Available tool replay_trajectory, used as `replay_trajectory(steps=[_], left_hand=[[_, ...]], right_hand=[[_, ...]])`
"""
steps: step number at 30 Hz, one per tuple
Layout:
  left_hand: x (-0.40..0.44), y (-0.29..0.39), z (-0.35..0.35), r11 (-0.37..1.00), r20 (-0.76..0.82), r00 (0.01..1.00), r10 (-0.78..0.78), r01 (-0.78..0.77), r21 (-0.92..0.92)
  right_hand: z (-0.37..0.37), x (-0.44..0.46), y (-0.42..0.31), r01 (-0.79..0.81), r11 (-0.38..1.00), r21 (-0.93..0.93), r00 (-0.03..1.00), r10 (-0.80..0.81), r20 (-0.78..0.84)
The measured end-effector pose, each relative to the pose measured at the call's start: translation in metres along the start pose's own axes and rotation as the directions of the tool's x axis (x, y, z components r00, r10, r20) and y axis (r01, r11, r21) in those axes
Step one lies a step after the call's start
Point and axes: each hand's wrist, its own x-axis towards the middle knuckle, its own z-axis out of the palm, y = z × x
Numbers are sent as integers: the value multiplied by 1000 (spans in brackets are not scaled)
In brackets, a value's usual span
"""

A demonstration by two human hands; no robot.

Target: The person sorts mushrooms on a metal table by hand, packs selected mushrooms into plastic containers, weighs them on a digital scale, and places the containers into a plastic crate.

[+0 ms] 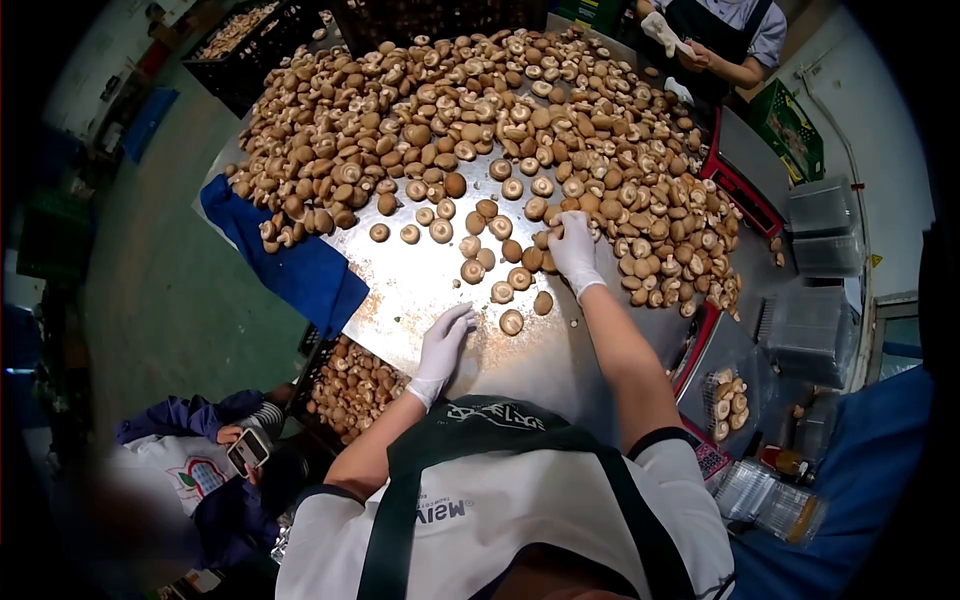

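Note:
A large heap of brown shiitake mushrooms (430,130) covers the far part of a metal table (390,290). Several loose ones lie nearer to me, some with stems up. My right hand (575,252), in a white glove, reaches to the near edge of the heap. Its fingers are bent around a mushroom (556,229), which they partly hide. My left hand (442,347), gloved too, rests low over the bare metal near the table's front edge. Its fingers are stretched out and hold nothing. A single mushroom (511,322) lies to the right of it.
A blue cloth (285,265) drapes over the left edge. Below it stands a crate of mushrooms (352,385). Red scales (745,185) and clear plastic boxes (815,330) line the right side. A gloved co-worker (715,45) stands opposite; another person (200,450) holds a phone at lower left.

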Motion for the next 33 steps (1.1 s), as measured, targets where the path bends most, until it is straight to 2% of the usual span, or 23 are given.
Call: replay_trajectory(steps=[3, 4, 5, 7, 8, 9, 10, 11, 12, 13, 15, 17, 21, 23, 25, 27, 29, 30, 33], left_hand=[[22, 7, 12, 986, 107, 982, -158, 162, -36], [28, 15, 21, 972, 134, 966, -222, 230, -53], [33, 22, 30, 936, 139, 946, -293, 313, -162], [42, 37, 45, 809, 171, 887, -429, 461, -365], [43, 47, 50, 784, 199, 885, -422, 466, -411], [49, 38, 44, 758, 297, 867, -400, 495, -424], [57, 26, 33, 733, 389, 844, -370, 522, -435], [62, 14, 22, 708, 475, 814, -334, 549, -444], [60, 16, 20, 689, 434, 818, -378, 562, -458], [58, 19, 17, 691, 429, 822, -375, 557, -461], [52, 25, 13, 698, 418, 832, -366, 542, -468], [47, 27, 8, 708, 359, 850, -385, 522, -476], [45, 15, -6, 708, 332, 862, -384, 505, -493], [41, 21, -3, 744, 260, 882, -393, 471, -474], [42, 20, -7, 788, 318, 884, -344, 455, -414], [43, 23, -8, 837, 314, 899, -305, 410, -362], [39, 34, 1, 882, 294, 918, -267, 355, -308], [48, 17, -3, 941, 287, 949, -126, 207, -269], [37, 32, -7, 936, 304, 936, -175, 254, -242]], right_hand=[[-5, -31, -3, 217, 968, 126, 966, -194, -172], [-9, -45, -12, 257, 958, 130, 960, -237, -151], [-12, -60, -23, 295, 946, 135, 951, -278, -131], [-21, -90, -58, 191, 915, 356, 939, -277, 207], [-20, -91, -64, 134, 904, 406, 925, -261, 277], [-18, -91, -67, 73, 889, 453, 904, -251, 347], [-12, -76, -63, 33, 904, 425, 930, -183, 317], [-7, -52, -53, 49, 953, 297, 933, -150, 326], [-2, -30, -45, 125, 965, 230, 965, -173, 199], [3, -8, -39, 193, 969, 153, 976, -206, 70], [12, 24, -29, 329, 915, -233, 930, -356, -86], [23, 34, -7, 239, 905, -352, 971, -231, 64], [16, 15, -8, 79, 978, -192, 988, -51, 146], [26, 1, 9, 211, 970, -121, 977, -208, 34], [18, -15, 0, 317, 944, -93, 946, -322, -35], [10, -28, -12, 350, 934, -64, 934, -354, -51], [8, -40, -31, 379, 926, 5, 925, -378, -16], [12, -47, -42, 410, 911, 36, 911, -411, 17], [16, -78, -78, 541, 836, 88, 806, -546, 228]])
